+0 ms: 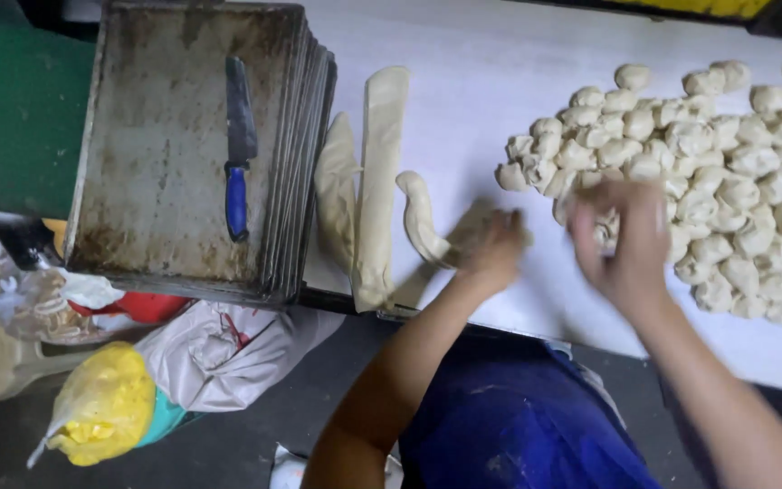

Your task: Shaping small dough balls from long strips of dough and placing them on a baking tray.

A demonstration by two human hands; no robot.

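On the white table, the largest thing is the stack of worn metal baking trays at the left end, and a knife with a blue handle lies on the top tray. At the right side there is a big heap of small dough pieces. Between the trays and the heap lie long dough strips, side by side, just beside the trays. The left hand grips the end of a shorter curved dough strip, its fingers closed on it. The right hand is blurred at the near edge of the heap; I cannot tell if it holds a piece.
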